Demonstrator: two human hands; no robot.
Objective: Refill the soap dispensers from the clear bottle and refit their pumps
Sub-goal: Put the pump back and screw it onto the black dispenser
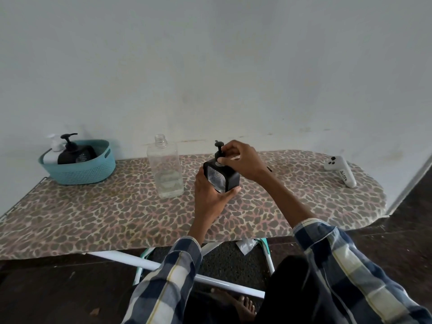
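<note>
Over the leopard-print board [93,213] we've got the black square dispenser [222,177] cradled in our left hand [210,195], fingers wrapped round its base, while our right hand [240,160] pinches the pump [219,152] collar at the neck. Looks like we're screwing that pump on. Next we'd want a steady twist, keeping it upright. Just left stands the clear bottle [166,169], uncapped; beyond it a teal basket [93,169] against the pale wall [210,66].
</note>
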